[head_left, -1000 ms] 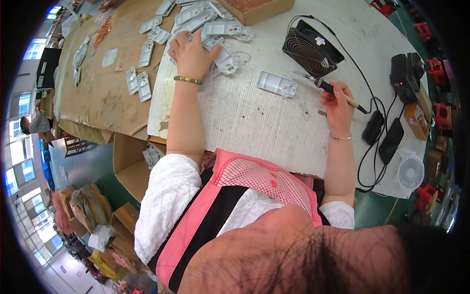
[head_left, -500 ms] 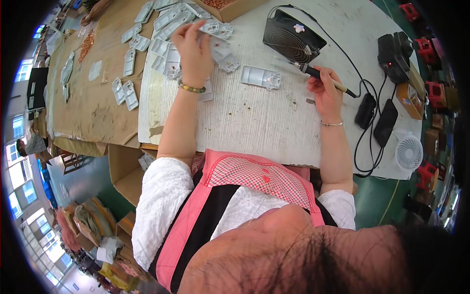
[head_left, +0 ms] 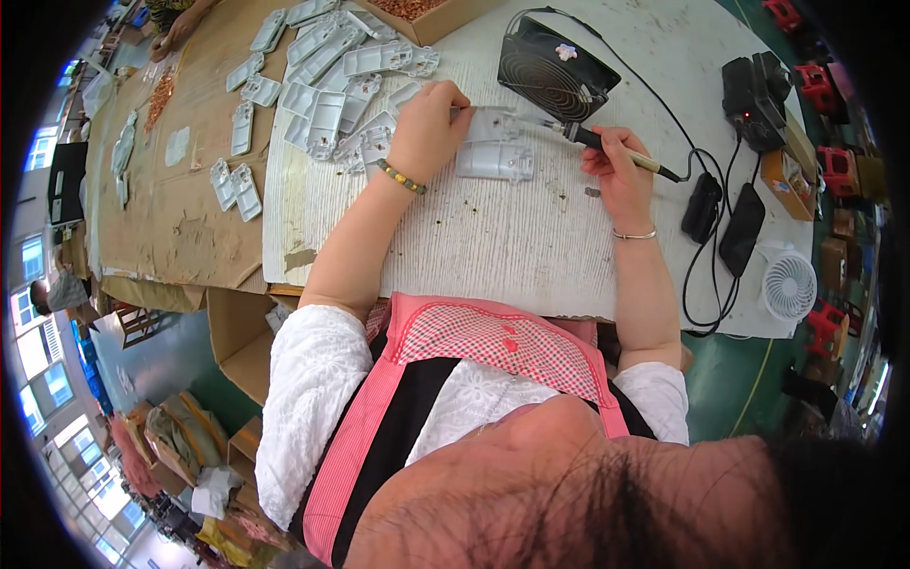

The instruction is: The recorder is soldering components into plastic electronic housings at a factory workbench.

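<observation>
My left hand [head_left: 428, 131] pinches the left end of a pale plastic casing [head_left: 489, 123], a shallow oblong tray. Just below it on the white board lies a second casing [head_left: 495, 162] of the same kind. Between the fingers of my right hand [head_left: 621, 175] is a soldering iron [head_left: 590, 139], its tip pointing left toward the right end of the held casing. Whether tip and casing touch, I cannot tell. Left of my left hand, many similar casings [head_left: 322, 114] lie heaped, some with small copper-coloured parts.
Behind the iron stands a black fan [head_left: 555, 71]. Its cable and black adapters [head_left: 741, 228] lie on the right, near a black soldering stand [head_left: 758, 100] and a small white fan [head_left: 789, 287]. A carton [head_left: 431, 21] of copper-coloured parts sits at the far edge. Another person's hand [head_left: 166, 43] shows far left.
My left hand has come right and nearer from the heap, bringing a casing beside the iron. My right hand keeps its hold on the soldering iron. The whole view has shifted slightly.
</observation>
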Demonstrator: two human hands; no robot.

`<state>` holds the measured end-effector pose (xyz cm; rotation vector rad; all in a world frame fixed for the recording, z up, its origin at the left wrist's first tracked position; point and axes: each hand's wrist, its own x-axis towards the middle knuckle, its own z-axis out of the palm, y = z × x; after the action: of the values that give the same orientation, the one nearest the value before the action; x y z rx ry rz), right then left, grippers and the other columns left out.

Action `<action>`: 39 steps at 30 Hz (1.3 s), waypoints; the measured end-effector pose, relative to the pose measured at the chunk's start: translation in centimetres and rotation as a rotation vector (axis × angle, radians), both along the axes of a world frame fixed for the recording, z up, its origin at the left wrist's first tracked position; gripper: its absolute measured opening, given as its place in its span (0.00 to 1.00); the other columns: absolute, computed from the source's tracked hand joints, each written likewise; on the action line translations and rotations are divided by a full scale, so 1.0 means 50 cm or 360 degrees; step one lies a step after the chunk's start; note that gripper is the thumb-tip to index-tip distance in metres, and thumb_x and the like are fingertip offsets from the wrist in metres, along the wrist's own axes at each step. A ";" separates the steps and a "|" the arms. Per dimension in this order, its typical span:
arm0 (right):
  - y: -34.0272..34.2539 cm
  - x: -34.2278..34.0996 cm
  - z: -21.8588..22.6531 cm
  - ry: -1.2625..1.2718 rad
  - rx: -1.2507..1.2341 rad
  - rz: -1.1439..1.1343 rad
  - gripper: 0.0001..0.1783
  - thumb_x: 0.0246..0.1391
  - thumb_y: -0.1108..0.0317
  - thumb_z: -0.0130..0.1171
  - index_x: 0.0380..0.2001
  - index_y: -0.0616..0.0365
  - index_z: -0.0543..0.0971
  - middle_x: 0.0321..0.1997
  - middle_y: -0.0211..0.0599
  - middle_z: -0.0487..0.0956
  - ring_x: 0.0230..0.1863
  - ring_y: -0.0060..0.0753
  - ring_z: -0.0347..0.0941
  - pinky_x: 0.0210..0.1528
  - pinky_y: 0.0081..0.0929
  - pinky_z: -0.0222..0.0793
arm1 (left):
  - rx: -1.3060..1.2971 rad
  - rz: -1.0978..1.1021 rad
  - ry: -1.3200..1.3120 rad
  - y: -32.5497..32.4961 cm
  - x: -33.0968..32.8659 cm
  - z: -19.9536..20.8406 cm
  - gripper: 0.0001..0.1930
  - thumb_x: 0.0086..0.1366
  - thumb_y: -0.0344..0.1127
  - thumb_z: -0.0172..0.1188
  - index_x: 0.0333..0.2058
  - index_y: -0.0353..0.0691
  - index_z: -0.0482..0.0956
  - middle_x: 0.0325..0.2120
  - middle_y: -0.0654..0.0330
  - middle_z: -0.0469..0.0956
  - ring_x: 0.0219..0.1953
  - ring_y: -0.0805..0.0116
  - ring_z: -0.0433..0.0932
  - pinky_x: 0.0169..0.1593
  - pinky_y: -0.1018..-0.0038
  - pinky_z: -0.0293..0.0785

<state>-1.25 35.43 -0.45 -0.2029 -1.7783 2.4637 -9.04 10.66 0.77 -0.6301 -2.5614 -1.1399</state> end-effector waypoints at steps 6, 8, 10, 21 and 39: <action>-0.005 0.003 0.002 -0.0083 0.0152 0.0010 0.10 0.52 0.65 0.54 0.31 0.61 0.75 0.22 0.32 0.75 0.20 0.17 0.69 0.24 0.13 0.63 | -0.0109 -0.0081 -0.0202 0.003 0.006 0.008 0.05 0.51 0.30 0.57 0.25 0.35 0.73 0.25 0.53 0.73 0.29 0.54 0.72 0.33 0.66 0.69; -0.007 0.004 0.004 -0.0096 0.0181 0.0009 0.10 0.52 0.65 0.54 0.31 0.61 0.75 0.21 0.32 0.75 0.20 0.17 0.68 0.23 0.12 0.63 | -0.0111 -0.0073 -0.0103 0.000 0.004 0.000 0.06 0.51 0.32 0.59 0.25 0.36 0.74 0.23 0.56 0.73 0.24 0.60 0.72 0.29 0.70 0.68; -0.008 0.003 0.005 -0.0104 0.0188 -0.0002 0.09 0.52 0.65 0.54 0.30 0.61 0.76 0.21 0.31 0.75 0.20 0.16 0.68 0.23 0.12 0.62 | -0.0106 -0.0074 -0.0101 0.001 0.004 0.000 0.06 0.51 0.32 0.59 0.25 0.36 0.74 0.23 0.56 0.73 0.24 0.60 0.72 0.29 0.70 0.68; -0.010 0.004 0.006 -0.0113 0.0273 0.0002 0.10 0.52 0.64 0.55 0.30 0.60 0.76 0.21 0.31 0.76 0.20 0.15 0.68 0.22 0.11 0.60 | -0.0100 -0.0095 -0.0161 0.002 0.008 0.005 0.05 0.51 0.30 0.57 0.25 0.36 0.73 0.25 0.53 0.73 0.29 0.54 0.72 0.34 0.66 0.69; -0.011 0.005 0.012 -0.0142 0.0262 0.0051 0.10 0.52 0.64 0.55 0.30 0.61 0.76 0.21 0.32 0.76 0.19 0.16 0.68 0.22 0.11 0.62 | -0.0091 -0.0105 -0.0186 0.003 0.010 0.008 0.05 0.52 0.30 0.57 0.25 0.35 0.72 0.25 0.53 0.72 0.28 0.55 0.72 0.32 0.67 0.68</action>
<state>-0.99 34.86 0.15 -0.2772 -2.0239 2.3484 -8.56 10.79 1.16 -0.6853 -2.6984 -1.1606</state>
